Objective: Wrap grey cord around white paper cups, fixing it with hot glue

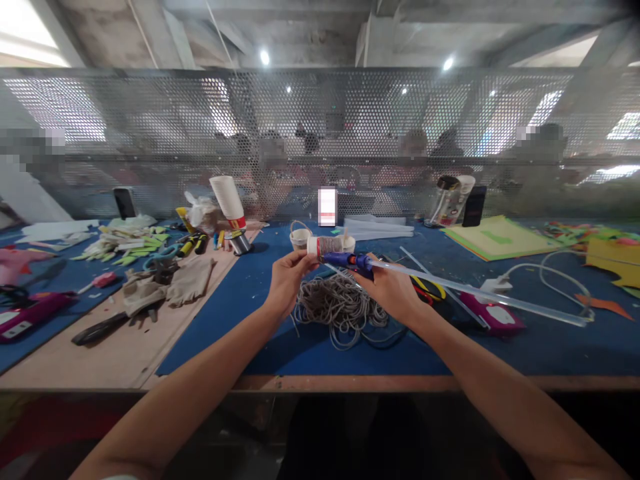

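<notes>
My left hand (286, 285) holds a white paper cup (313, 247) on its side, its fingers closed round the end of it. Grey cord is wound round part of the cup's wall. In my right hand (390, 288) is a blue hot glue gun (344, 259), its nozzle close to the cup; whether they touch I cannot tell. A long clear glue stick (480, 293) runs out of the gun's back to the right. Below both hands lies a loose heap of grey cord (340, 303). Behind the cup stands a small cup with a looped handle (301, 239).
Left are a stack of paper cups (227, 198), work gloves (190, 281) and paper scraps (127, 241). A lit phone (327, 207) stands before the perforated metal screen (175, 133). Right are a magenta power strip (493, 317), yellow-handled tool (430, 288) and coloured sheets (487, 239). People sit beyond the screen.
</notes>
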`<state>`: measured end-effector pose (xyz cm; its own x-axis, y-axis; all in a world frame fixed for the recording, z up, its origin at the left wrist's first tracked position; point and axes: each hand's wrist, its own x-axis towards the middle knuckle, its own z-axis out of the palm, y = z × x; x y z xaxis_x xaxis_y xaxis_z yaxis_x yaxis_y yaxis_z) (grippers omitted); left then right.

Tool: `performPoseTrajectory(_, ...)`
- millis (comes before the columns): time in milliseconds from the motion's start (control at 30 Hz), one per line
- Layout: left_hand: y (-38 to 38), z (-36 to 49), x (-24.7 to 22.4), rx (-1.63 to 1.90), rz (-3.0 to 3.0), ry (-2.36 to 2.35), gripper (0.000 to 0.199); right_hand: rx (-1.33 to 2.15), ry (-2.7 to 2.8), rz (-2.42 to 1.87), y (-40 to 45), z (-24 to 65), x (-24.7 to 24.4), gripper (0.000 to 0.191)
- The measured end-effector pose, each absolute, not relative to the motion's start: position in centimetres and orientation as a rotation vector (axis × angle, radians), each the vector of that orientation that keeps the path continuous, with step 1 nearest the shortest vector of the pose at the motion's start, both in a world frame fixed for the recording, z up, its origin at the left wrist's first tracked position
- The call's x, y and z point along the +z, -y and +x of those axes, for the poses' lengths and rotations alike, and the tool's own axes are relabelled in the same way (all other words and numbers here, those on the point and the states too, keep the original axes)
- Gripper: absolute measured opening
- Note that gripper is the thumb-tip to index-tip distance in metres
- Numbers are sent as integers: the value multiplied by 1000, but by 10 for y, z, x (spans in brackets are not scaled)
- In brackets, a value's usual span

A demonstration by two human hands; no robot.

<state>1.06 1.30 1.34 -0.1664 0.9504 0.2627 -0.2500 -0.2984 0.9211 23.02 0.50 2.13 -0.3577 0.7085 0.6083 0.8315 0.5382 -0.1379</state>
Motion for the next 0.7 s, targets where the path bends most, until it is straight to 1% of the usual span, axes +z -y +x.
performPoseTrajectory(133,-13,10,14,1601,1069,-901,27,-43,2037,-1286,-8,230,24,41)
performPoseTrajectory(233,-15,10,13,1589,1013,-900,27,212,1918,-1323,-9,232,31,42)
performPoseTrajectory(367,-19,8,9,1587,989,-902,27,521,1831,-1247,-13,240,40,41)
performPoseTrajectory(467,-19,8,8,1570,998,-880,28,642,1795,-1156,-21,251,42,32)
performPoseTrajectory(533,-17,9,9,1559,991,-874,27,708,1738,-1108,-29,258,43,30)
performPoseTrajectory(700,-15,10,12,1535,944,-853,25,735,1622,-1091,-52,278,39,40)
